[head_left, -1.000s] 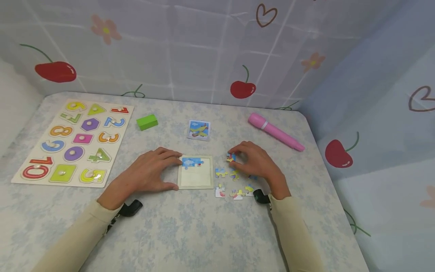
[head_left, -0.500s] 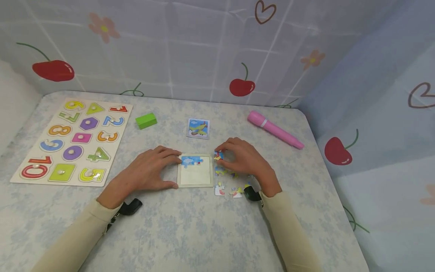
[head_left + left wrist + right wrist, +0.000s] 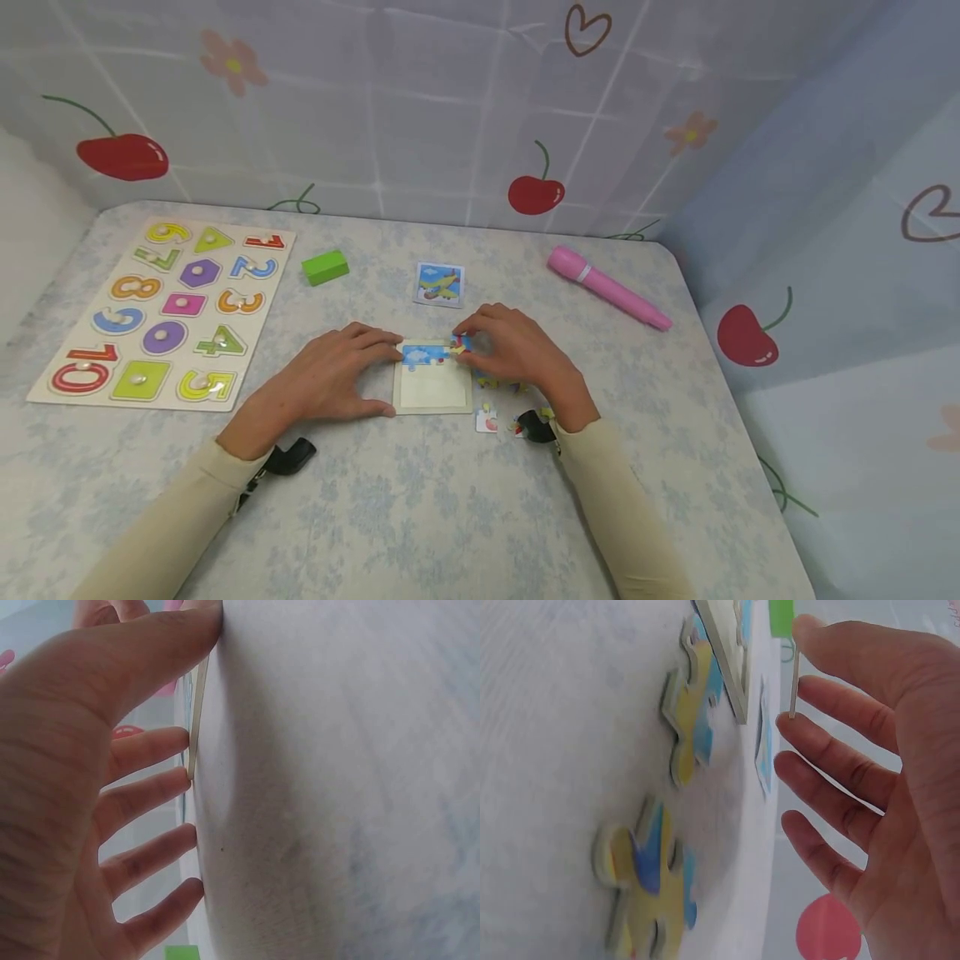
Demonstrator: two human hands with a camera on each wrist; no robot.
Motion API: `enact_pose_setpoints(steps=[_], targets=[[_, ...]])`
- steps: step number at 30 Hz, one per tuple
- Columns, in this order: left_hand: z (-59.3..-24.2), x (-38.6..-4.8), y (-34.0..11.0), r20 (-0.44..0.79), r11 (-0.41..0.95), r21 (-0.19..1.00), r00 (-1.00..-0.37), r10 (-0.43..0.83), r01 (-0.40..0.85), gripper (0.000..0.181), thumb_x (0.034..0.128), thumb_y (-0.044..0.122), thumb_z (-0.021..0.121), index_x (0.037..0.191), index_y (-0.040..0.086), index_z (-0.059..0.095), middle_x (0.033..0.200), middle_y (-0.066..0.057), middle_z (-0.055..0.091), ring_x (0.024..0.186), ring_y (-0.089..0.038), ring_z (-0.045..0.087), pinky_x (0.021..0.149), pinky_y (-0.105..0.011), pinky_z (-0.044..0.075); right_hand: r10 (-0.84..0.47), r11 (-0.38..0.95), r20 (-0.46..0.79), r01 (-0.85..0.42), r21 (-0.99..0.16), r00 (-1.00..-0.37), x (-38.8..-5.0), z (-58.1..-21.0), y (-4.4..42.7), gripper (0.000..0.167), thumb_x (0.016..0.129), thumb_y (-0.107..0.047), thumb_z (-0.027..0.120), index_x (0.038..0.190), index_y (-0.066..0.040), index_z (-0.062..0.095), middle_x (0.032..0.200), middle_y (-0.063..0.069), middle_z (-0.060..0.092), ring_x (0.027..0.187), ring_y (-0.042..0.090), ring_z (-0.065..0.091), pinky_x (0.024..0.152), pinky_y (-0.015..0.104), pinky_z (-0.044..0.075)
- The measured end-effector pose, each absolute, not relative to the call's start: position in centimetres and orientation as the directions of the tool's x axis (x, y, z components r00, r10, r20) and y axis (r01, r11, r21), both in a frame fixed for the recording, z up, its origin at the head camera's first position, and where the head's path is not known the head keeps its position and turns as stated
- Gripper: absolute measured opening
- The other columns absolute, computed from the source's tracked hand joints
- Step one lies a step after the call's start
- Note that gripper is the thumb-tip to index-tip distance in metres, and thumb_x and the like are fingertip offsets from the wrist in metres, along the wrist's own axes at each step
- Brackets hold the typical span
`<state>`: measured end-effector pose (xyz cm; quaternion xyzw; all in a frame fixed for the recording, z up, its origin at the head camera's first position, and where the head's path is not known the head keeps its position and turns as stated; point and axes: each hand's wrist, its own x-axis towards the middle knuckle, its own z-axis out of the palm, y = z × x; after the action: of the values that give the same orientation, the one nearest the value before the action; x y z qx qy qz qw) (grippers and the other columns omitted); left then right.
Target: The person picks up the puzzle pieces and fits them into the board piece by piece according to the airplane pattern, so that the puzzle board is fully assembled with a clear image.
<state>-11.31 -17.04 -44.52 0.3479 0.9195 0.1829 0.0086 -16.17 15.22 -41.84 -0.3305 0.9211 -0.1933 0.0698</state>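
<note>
In the head view my left hand (image 3: 322,375) spreads along the left side of a small pale puzzle tray (image 3: 433,393). Its fingers are fairly straight and, with the thumb, touch the tray's edge. Blue sky pieces (image 3: 423,355) lie joined in the tray's upper left. My right hand (image 3: 521,350) pinches a jigsaw piece (image 3: 461,342) between thumb and fingers over the tray's upper right corner. The right wrist view shows that piece edge-on, raised above the table. Loose jigsaw pieces (image 3: 486,419) lie right of the tray, some hidden under the right hand and wrist.
Behind the tray lies a picture card of a plane (image 3: 439,285). A green block (image 3: 325,267) sits to its left, and a pink pen-shaped stick (image 3: 609,288) to its right. A number and shape board (image 3: 258,333) covers the table's left. A patterned curtain (image 3: 420,108) hangs behind.
My right hand has carried the jigsaw piece leftward from above the loose pieces to the tray's upper right corner. The left hand stays at the tray's left edge.
</note>
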Motion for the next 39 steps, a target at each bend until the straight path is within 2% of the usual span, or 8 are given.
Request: enact_pose_setpoints(steps=[5,12,20,39], targets=[[-44.5,-11.3,-17.0,0.111,0.685,0.351,-0.754,0.647,0.639,0.075,0.0799,0.061,0.091,0.138,0.017,0.072,0.156,-0.001,0.059,0.137,-0.029,0.055,0.099,-0.056,0.053,-0.638,0.720,-0.021,-0.587,-0.371,-0.770,-16.1,-42.0,14.5,0.033,0.098,-0.035,0.082,0.127,-0.020,0.078,0.120,0.000,0.071,0.108,0.020,0.063,0.094,0.043,0.053],[-44.5,-11.3,-17.0,0.112,0.686,0.349,-0.756,0.645,0.638,0.075,0.0800,0.061,0.091,0.138,0.017,0.072,0.155,0.000,0.059,0.136,-0.029,0.055,0.099,-0.055,0.053,-0.637,0.733,-0.044,-0.587,-0.343,-0.770,-15.9,-42.5,14.0,0.025,0.097,-0.034,0.083,0.118,-0.022,0.081,0.118,-0.001,0.070,0.105,0.020,0.062,0.092,0.041,0.053],[-44.5,-11.3,-17.0,0.114,0.686,0.351,-0.756,0.645,0.638,0.076,0.0794,0.061,0.091,0.138,0.017,0.072,0.155,0.000,0.059,0.136,-0.028,0.055,0.098,-0.055,0.054,-0.635,0.742,-0.048,-0.592,-0.316,-0.771,-15.7,-42.7,13.7,0.030,0.096,-0.035,0.083,0.122,-0.021,0.080,0.120,0.000,0.070,0.107,0.020,0.063,0.094,0.042,0.053],[-44.5,-11.3,-17.1,0.120,0.686,0.343,-0.754,0.645,0.641,0.076,0.0795,0.062,0.091,0.139,0.017,0.072,0.155,-0.001,0.059,0.136,-0.029,0.055,0.097,-0.054,0.054,-0.646,0.732,-0.033,-0.606,-0.311,-0.763,-15.4,-42.8,13.5,0.032,0.094,-0.036,0.086,0.119,-0.017,0.078,0.119,0.001,0.069,0.107,0.023,0.063,0.094,0.042,0.054]])
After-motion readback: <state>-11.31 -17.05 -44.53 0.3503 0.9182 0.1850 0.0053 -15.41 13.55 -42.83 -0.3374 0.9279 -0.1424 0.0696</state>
